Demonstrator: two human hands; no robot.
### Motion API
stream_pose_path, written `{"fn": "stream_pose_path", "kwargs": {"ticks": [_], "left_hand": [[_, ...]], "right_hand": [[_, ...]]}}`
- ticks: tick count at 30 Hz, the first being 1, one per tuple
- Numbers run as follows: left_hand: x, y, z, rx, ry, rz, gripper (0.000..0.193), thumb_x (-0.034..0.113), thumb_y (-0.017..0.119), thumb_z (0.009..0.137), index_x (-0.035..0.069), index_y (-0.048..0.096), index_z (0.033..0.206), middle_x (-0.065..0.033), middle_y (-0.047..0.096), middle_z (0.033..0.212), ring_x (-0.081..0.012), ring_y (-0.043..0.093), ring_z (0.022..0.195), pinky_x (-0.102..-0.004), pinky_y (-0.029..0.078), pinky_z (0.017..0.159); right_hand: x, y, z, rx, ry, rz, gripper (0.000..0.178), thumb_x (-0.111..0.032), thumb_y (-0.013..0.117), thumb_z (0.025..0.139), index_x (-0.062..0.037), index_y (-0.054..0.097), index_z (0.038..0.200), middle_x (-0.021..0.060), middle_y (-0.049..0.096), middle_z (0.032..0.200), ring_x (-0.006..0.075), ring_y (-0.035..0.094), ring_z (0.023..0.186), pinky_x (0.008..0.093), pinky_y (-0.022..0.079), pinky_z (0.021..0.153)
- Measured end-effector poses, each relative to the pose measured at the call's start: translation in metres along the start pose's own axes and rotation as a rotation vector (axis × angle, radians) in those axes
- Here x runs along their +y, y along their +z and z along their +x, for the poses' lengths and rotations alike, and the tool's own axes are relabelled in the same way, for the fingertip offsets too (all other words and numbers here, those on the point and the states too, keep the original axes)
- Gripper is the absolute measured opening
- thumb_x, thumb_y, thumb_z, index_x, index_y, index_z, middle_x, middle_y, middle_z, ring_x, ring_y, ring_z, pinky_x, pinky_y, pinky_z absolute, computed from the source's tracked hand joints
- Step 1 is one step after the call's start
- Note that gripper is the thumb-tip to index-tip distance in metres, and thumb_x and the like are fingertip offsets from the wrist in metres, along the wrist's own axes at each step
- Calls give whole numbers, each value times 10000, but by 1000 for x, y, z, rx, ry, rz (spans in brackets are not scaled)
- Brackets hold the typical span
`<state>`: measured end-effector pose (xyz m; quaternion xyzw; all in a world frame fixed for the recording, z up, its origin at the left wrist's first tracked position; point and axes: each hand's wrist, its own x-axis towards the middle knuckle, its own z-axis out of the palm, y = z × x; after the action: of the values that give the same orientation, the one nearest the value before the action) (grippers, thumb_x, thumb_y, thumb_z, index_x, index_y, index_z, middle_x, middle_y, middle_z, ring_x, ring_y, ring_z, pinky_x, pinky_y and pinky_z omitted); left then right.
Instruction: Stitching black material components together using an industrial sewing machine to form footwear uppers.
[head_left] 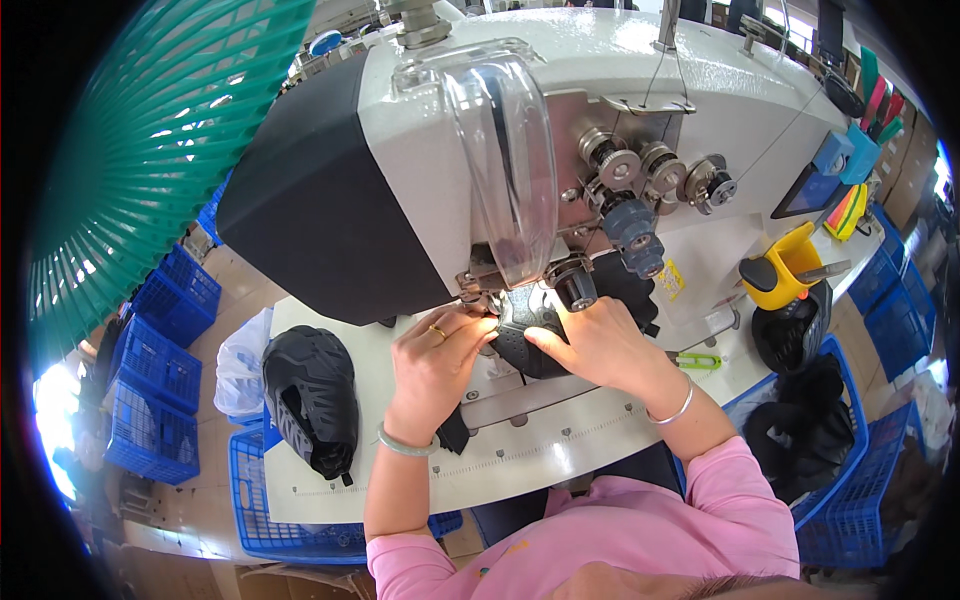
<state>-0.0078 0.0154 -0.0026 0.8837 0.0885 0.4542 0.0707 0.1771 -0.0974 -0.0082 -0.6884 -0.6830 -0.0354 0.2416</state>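
A black shoe upper [520,345] with small perforations lies under the needle end of a white sewing machine [400,130]. My left hand [437,358] pinches its left edge between thumb and fingers, close to the presser foot. From the right, my right hand [603,345] grips the same upper, its thumb pressing on top; some of its fingers are hidden behind the work and a machine part. To the left on the pale table [390,480] rests another black shoe upper [312,400]. Green thread snips [698,361] lie beside my right wrist.
A green fan guard [170,140] looms at upper left, near the machine head. Blue crates [155,430] stand on the floor at left. A yellow holder [785,268] sits on the table's right side. Below it, a blue crate [858,415] holds black pieces.
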Motion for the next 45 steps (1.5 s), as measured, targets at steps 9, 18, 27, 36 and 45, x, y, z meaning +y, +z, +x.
{"fn": "stream_pose_path", "kwargs": {"ticks": [9,18,27,36,45], "left_hand": [[5,1,4,-4,61,172,159,52,772,705,59,710,851,-52,674,829,-233,659,733,-322,541,647],[-19,-1,-6,-79,-69,-73,239,127,824,686,80,764,912,-65,685,940,-226,672,763,-315,551,747],[-9,-9,-20,-193,-78,-25,433,145,831,691,152,735,1114,-134,627,1166,-290,642,1037,-339,580,763],[-4,0,-23,-110,34,145,454,303,827,680,156,726,1097,-95,615,1171,-290,626,1101,-338,575,748],[-6,5,-22,-74,68,240,473,327,840,644,171,737,1079,-120,621,1166,-318,635,1082,-373,573,790]], "right_hand": [[9,21,24,337,-156,-69,290,-296,625,824,-7,642,819,174,653,722,338,648,620,403,513,518],[20,17,42,282,-221,109,190,-261,661,782,-104,668,889,108,675,800,291,656,711,409,515,631],[13,33,10,512,-330,-84,471,-137,709,682,-49,661,1143,122,661,1124,331,634,958,435,510,846],[13,59,2,589,-370,-2,360,35,598,657,53,625,1016,224,587,1095,401,531,1174,530,392,1087],[25,59,24,602,-392,105,310,38,612,628,7,652,934,179,620,942,365,591,978,461,475,933]]}}
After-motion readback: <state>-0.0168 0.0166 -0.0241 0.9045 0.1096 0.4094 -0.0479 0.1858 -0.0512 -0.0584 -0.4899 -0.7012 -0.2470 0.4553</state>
